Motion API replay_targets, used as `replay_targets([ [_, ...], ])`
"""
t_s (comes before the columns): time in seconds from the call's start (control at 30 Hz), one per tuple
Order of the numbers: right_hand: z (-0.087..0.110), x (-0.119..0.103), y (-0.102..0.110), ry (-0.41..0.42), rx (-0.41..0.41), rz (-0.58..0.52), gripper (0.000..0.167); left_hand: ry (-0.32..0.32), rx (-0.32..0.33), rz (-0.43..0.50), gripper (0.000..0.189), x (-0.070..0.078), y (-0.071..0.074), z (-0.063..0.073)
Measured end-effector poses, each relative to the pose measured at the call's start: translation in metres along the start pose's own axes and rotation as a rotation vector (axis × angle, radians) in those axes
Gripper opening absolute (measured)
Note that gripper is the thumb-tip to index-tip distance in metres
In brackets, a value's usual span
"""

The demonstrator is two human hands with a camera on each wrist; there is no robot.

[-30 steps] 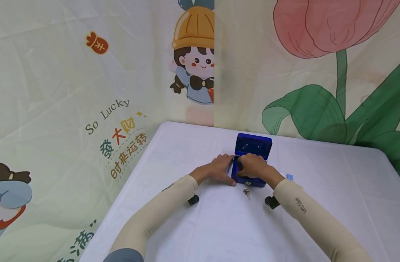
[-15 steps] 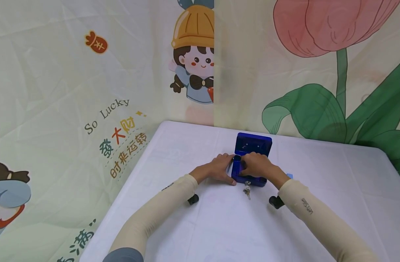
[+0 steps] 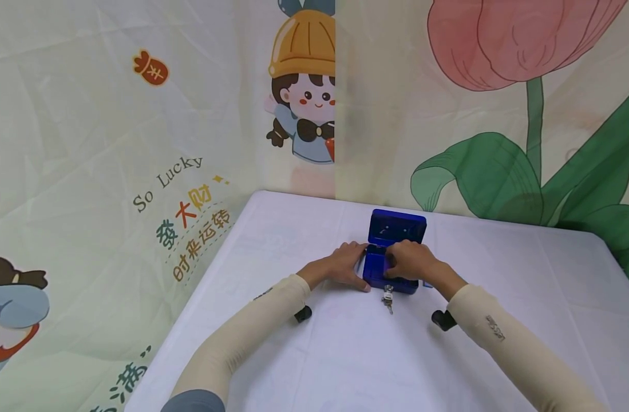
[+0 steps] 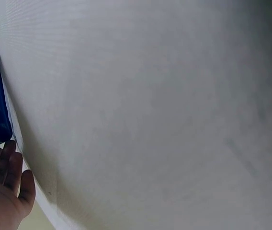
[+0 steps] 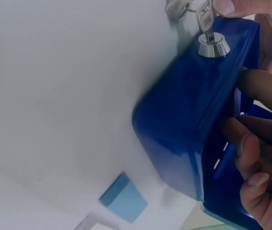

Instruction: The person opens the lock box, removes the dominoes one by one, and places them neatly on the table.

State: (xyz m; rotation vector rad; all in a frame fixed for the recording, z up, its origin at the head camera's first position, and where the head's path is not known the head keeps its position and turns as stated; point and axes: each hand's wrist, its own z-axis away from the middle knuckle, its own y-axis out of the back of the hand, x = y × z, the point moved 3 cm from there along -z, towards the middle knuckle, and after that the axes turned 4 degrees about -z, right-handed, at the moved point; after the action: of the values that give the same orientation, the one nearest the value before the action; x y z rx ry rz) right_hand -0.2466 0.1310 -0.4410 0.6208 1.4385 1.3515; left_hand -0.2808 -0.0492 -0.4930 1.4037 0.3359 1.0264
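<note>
A blue cash box (image 3: 404,284) stands on the table with its lid (image 3: 398,228) raised. Keys (image 3: 388,300) hang from the lock at its front, seen closer as a key (image 5: 206,21) in a silver lock (image 5: 213,45). My left hand (image 3: 345,266) holds the box at its left end, thumb at the front corner, fingers toward the back. Inside the box, my right hand (image 3: 411,260) has its thumb and curled fingers around a small purple thing (image 3: 388,266), mostly hidden. Other fingers (image 5: 251,189) of that hand curl over the box's rim.
A light blue block (image 5: 126,199) lies on the table to the right of the box, largely behind the right wrist in the head view. Part of a white thing (image 5: 95,224) shows beside it. A white cloth covers the table (image 3: 345,355); printed curtains hang behind.
My right hand has shifted to the right inside the box, and the forearm has swung right with it. More of the box's floor shows. My left hand and the box have stayed put.
</note>
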Motion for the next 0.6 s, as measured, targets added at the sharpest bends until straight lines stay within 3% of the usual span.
replay_targets([
  [0.6, 0.018, 0.015, 0.008, -0.027, -0.007, -0.021, 0.042, -0.006, 0.003, 0.006, 0.113, 0.0, 0.001, 0.001],
])
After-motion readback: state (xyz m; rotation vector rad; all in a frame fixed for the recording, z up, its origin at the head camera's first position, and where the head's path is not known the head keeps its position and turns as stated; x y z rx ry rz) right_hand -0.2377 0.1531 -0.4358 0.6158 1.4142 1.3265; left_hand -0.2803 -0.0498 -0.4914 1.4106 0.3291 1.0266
